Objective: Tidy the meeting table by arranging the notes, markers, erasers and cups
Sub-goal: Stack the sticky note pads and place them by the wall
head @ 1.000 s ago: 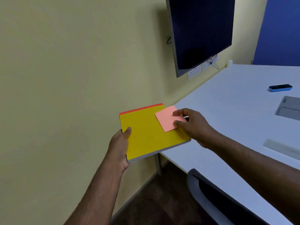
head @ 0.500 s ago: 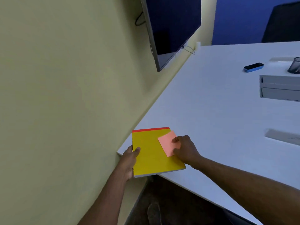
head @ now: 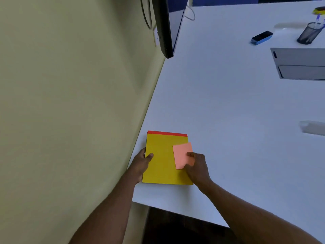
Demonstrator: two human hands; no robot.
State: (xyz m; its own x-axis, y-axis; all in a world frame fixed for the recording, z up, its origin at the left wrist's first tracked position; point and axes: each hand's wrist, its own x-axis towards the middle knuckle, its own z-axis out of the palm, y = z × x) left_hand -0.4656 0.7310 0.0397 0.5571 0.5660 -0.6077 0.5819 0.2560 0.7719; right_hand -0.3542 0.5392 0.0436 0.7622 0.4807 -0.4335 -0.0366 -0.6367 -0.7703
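Note:
A yellow notepad (head: pixel 163 161) with a red top strip lies on the white table (head: pixel 228 120) near its left corner by the wall. My left hand (head: pixel 143 162) grips the pad's left edge, thumb on top. A pink sticky note (head: pixel 182 153) rests on the pad's right side. My right hand (head: pixel 197 166) pinches the note and the pad's right edge. Far back on the table lie a blue and black eraser (head: pixel 262 37) and a black mesh pen cup (head: pixel 309 33) with pens in it.
A dark wall screen (head: pixel 167 23) hangs over the table's left edge, with cables behind it. A grey flat box (head: pixel 300 63) lies at the right, and a pale ruler-like strip (head: pixel 313 128) sits at the right border. Dark floor shows below the near edge.
Both hands have carried the yellow notepad with the pink note from the air beside the table down onto the table's corner. The view has tilted down over the table.

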